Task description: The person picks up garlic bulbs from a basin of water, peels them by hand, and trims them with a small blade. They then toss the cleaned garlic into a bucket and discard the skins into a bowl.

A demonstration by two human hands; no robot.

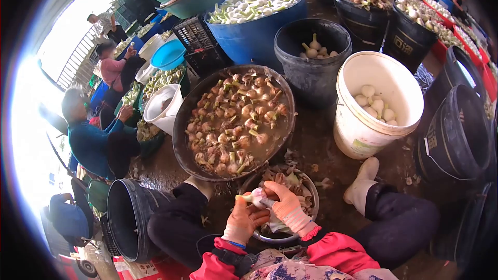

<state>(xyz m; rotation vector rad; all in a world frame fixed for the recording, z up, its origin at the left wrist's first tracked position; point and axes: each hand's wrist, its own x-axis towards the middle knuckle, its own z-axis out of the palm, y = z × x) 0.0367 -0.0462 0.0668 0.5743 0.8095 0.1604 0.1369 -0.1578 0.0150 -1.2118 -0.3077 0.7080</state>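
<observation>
Both my hands wear orange gloves, over a metal basin (313, 197) of peelings. My left hand (244, 220) is closed on a garlic bulb (255, 196) by its yellowish stem end, which points left. My right hand (286, 206) is wrapped round a knife (267, 203), its blade against the bulb. Unpeeled bulbs float in brown water in a wide dark tub (179, 124) just beyond. Peeled white bulbs (374, 103) lie in a white bucket (345, 119) to the right.
A black bucket (290, 72) with a few bulbs stands behind the tub. A blue vat (259, 36) holds many peeled bulbs. Empty black buckets (124, 223) flank my legs. People (91, 140) sit at the left. My boots (361, 181) are beside the basin.
</observation>
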